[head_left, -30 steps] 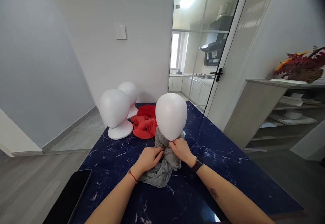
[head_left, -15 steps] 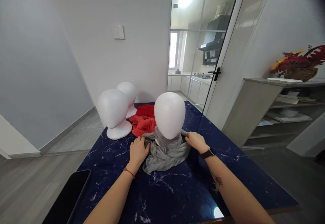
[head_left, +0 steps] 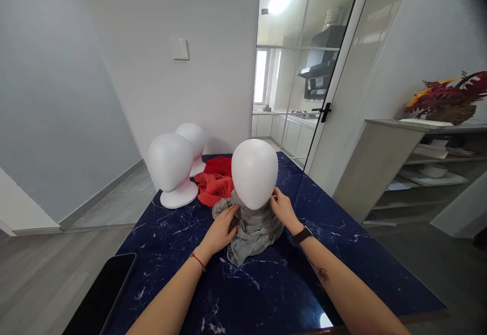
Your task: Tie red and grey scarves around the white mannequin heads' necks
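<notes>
With your left hand (head_left: 220, 231) and right hand (head_left: 280, 207) both gripping the grey scarf (head_left: 251, 228) below the foam head (head_left: 254, 174), draw it evenly snug

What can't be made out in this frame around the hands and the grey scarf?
Head view:
- Base of the near foam head: wrapped by the grey scarf.
- Right hand: fingertips behind the scarf, grip unclear.
- Left hand: pinching or only pressing, unclear.
- Dark tablet: cut off by the bottom edge.
</notes>
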### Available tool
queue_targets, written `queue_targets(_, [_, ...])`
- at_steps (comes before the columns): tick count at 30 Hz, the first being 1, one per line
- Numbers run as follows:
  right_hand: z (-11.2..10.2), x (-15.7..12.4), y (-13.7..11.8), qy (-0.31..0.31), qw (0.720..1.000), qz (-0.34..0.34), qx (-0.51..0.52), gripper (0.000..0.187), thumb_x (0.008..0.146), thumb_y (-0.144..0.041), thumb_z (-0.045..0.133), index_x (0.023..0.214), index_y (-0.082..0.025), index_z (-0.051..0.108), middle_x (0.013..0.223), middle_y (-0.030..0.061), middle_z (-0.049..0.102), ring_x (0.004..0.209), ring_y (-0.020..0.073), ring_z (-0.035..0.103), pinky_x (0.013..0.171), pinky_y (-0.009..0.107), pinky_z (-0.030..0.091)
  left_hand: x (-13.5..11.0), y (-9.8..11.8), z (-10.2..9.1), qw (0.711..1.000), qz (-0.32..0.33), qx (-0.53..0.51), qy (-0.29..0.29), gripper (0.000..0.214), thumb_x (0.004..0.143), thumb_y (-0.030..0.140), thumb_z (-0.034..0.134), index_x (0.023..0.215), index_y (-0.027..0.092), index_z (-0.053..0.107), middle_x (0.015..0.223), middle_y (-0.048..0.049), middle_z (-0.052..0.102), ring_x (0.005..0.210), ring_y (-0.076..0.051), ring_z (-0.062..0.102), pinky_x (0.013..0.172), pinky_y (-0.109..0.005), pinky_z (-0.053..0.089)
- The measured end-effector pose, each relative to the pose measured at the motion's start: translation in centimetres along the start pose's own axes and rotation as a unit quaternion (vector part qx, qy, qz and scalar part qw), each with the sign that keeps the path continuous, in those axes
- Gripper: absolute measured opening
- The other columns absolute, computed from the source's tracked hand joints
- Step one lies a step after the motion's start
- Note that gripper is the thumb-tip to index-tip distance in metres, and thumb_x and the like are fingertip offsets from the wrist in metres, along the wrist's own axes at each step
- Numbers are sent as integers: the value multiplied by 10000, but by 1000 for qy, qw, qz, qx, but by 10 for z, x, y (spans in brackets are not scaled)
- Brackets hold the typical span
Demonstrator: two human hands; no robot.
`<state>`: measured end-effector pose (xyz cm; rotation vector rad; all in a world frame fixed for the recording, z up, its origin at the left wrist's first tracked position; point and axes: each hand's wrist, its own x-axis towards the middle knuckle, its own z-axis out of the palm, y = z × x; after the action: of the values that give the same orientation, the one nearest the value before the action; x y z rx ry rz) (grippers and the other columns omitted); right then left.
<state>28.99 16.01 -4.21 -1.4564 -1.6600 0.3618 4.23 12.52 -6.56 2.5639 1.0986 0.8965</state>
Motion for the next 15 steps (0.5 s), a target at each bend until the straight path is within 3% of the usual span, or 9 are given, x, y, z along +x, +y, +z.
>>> queue_targets(3, [4,0,1,4,999,50,15,311,861,-296,355,1074,-173,547,947,84,670,810,194,625,708,292,442,-1,4,1,1000,3,-6,-29,667,774,107,485,1400,189,271,1408,-129,391,1306,-226,353,1075,-460,326])
queue_targets(7, [8,0,5,-4,999,38,-11,312,848,-281,349,1039,-163,565,956,90,661,842,202,608,705,283,427,0,6,1,1000,-3,-3,-17,707,742,59,476,1404,187,265,1421,-136,367,1313,-233,344,1074,-460,330])
queue_targets(10, [8,-1,6,3,996,72,-59,340,866,-244,304,1096,-173,544,978,81,660,828,196,610,684,268,402,0,7,2,1000,-1,11,-7,726,712,5,441,1397,183,280,1473,-140,271,1347,-245,282,1079,-467,320])
queue_targets(15, [4,-6,3,-59,978,93,-176,254,823,-200,395,995,-204,582,857,54,660,774,189,612,631,249,360,3,6,5,999,28,22,-17,687,720,-21,397,1376,165,308,1452,-143,305,1348,-226,280,1090,-454,316])
